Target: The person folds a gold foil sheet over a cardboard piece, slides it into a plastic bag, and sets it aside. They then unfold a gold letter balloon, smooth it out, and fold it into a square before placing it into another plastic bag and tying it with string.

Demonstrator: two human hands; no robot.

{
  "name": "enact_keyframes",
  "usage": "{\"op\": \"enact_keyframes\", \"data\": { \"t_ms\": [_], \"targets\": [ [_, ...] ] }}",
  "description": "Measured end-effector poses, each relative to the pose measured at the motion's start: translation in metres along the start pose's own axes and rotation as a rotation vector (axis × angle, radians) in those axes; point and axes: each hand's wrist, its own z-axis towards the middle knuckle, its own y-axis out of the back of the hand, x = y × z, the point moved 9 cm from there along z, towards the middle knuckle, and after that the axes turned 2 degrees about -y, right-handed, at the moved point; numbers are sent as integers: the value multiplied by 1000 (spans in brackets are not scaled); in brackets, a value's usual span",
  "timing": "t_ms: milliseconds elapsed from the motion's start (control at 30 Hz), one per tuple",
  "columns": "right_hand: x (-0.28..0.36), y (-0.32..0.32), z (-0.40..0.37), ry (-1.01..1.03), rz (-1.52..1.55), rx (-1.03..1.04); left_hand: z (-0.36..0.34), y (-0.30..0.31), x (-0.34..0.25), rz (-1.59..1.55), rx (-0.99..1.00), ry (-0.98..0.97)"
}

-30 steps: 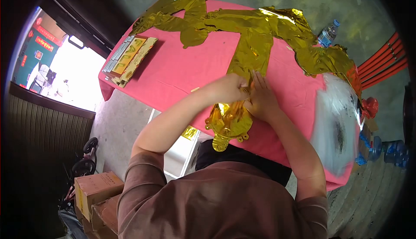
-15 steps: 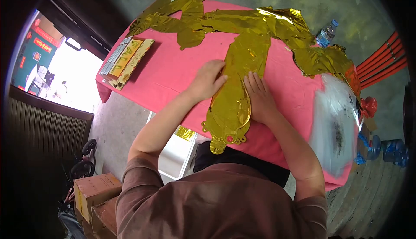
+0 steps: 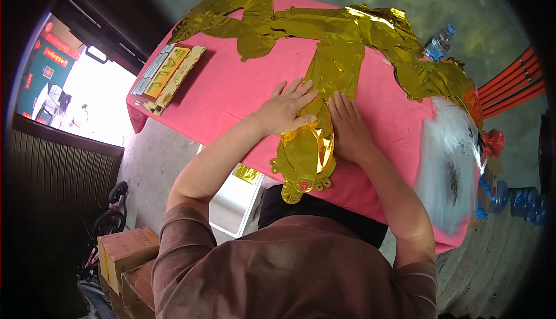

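Observation:
A long gold foil sheet (image 3: 339,67) lies over the pink tablecloth (image 3: 231,81), its rounded lower end with a small red spot hanging at the table's near edge. My left hand (image 3: 288,106) rests on the left side of the foil, palm down and fingers spread. Along the foil's right edge, my right hand (image 3: 349,125) lies flat with its fingers stretched out, partly on the pink cloth. More gold foil pieces (image 3: 307,24) are spread across the far side of the table, joined to or overlapping the middle sheet; which of these I cannot tell.
An open box of small packs (image 3: 168,79) sits at the table's left. Clear plastic bags (image 3: 449,168) lie at its right end. A water bottle (image 3: 441,43) stands beyond the far right edge. Cardboard boxes (image 3: 127,251) are on the floor at lower left, large blue bottles (image 3: 527,204) at right.
My left hand has moved further onto the foil and its fingers have spread. The foil between my hands is now more creased and shiny. My right hand has hardly moved.

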Motion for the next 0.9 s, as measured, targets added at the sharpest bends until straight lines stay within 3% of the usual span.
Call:
{"op": "enact_keyframes", "data": {
  "t_ms": [133,233,300,400,500,633,700,800,900],
  "targets": [
    [-2,-1,2,-3,-19,8,-1,0,-3,48,-27,-3],
    [-14,-3,5,-82,172,50,0,0,-3,44,-22,1],
    [-15,14,3,-57,492,-60,-1,1,-4,56,-28,-7],
    [-9,19,4,5,536,-53,-1,0,-4,56,-38,-6],
    [-5,9,1,36,294,31,-2,2,-5,54,-32,-7],
    [-5,0,0,25,204,132,-1,0,3,-28,-5,4],
    [-5,1,0,36,206,109,-6,18,12,-303,-220,-59],
    [-4,1,0,46,209,101,-22,39,15,-558,-96,41],
    [-4,3,-1,52,202,102,-46,57,7,-316,-215,-104]
  ]
}}
